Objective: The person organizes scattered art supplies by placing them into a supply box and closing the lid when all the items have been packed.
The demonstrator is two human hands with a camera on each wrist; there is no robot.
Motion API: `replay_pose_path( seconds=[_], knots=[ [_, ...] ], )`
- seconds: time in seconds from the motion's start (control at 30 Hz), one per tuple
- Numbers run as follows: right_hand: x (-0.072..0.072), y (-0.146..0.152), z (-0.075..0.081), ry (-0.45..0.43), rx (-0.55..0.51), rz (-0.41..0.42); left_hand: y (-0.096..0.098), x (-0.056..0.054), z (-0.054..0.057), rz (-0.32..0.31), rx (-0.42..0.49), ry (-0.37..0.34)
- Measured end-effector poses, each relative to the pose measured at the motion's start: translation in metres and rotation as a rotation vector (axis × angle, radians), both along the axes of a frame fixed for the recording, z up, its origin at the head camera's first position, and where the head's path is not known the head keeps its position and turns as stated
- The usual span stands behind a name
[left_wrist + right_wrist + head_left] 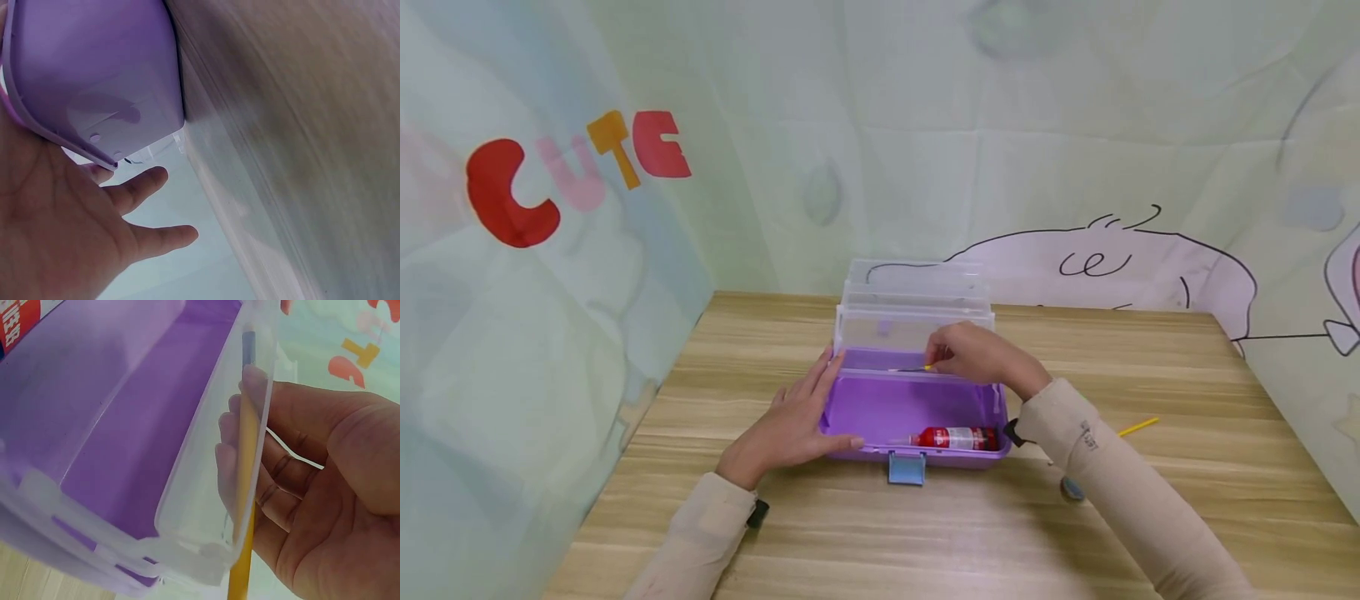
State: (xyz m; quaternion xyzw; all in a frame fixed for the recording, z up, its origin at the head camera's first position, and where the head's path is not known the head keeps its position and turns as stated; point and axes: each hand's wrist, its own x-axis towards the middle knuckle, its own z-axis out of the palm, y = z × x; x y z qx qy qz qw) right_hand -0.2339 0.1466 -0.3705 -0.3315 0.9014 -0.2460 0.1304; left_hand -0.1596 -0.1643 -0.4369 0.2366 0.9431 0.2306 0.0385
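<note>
A purple storage box (902, 404) with a raised clear lid (917, 292) stands on the table. My left hand (793, 425) rests against its left side, fingers straight and spread, thumb over the front rim. In the left wrist view the palm (56, 219) lies beside the purple wall. My right hand (973, 350) pinches a thin paintbrush (247, 437) with a yellow handle and dark ferrule, over the back of the box at the translucent tray (187, 494). Its tip points left. Part of the fingers shows through the tray wall. A red bottle (958, 438) with a pale nozzle lies inside at the front.
A light blue latch (907, 468) hangs down at the box front. Right of the box, partly behind the right forearm, lie a yellow stick (1138, 427) and a small round dark item (1072, 488). A printed curtain (775, 167) rises behind the wooden table (865, 542).
</note>
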Motion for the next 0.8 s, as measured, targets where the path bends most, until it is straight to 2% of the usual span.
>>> replay_pose_path(
  seconds=[0.47,0.8],
  knots=[
    [-0.005,-0.028,-0.007,0.018,-0.041,0.061,0.0,-0.001,-0.003,0.001,-0.008,-0.002],
    [-0.006,-0.041,-0.008,0.012,-0.078,0.051,0.0,0.0,-0.002,-0.005,-0.004,0.0]
  ],
)
